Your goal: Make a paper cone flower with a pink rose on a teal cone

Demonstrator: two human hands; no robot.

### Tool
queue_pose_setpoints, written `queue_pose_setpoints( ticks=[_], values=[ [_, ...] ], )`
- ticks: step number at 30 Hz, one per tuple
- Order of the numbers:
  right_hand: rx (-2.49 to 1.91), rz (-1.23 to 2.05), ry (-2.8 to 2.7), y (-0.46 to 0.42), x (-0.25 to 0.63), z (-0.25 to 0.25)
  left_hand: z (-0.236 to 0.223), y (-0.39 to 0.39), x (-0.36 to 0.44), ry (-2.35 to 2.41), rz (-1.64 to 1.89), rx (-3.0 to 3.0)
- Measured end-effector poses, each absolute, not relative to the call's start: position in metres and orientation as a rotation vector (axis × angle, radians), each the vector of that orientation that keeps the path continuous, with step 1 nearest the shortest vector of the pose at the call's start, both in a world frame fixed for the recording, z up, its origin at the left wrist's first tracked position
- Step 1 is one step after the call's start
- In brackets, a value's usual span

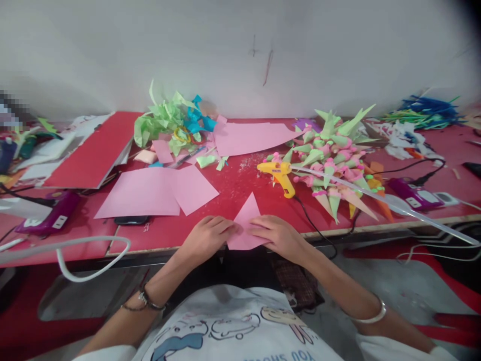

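Note:
A piece of pink paper (247, 213) with a pointed top is held between both hands at the table's front edge. My left hand (211, 234) pinches its left side with the fingertips. On the opposite side, my right hand (280, 236) has its fingers closed on the paper, thumb hidden. Just beyond lies a yellow glue gun (280, 175) with a long clear glue stick (361, 188) sticking out of its back. Two flat pink sheets, one larger sheet (141, 190) and one smaller sheet (194, 188), overlap to the left.
A heap of green and pink paper cones (334, 160) sits right of the glue gun. Purple power strips (415, 194) with cords lie at both sides. Crumpled green paper (161, 118), another pink sheet (251, 139) and a red board (95, 150) lie toward the wall.

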State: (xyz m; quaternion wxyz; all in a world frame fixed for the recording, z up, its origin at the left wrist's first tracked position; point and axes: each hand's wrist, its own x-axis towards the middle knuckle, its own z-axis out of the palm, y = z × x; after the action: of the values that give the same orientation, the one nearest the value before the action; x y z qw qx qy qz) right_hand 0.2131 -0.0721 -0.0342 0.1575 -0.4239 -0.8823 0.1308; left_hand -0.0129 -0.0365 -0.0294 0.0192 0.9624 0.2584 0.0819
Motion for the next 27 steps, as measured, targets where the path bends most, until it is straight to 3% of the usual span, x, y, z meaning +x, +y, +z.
queue_pose_setpoints(
  ticks=[12, 27],
  values=[
    [-1.224, 0.57, -2.251, -0.066, 0.209, -0.039, -0.04, -0.036, -0.011, 0.99, 0.544, 2.806],
    [-1.516, 0.446, -2.016, -0.057, 0.195, -0.046, -0.042, -0.037, -0.003, 1.372, 0.45, 2.8]
  ],
)
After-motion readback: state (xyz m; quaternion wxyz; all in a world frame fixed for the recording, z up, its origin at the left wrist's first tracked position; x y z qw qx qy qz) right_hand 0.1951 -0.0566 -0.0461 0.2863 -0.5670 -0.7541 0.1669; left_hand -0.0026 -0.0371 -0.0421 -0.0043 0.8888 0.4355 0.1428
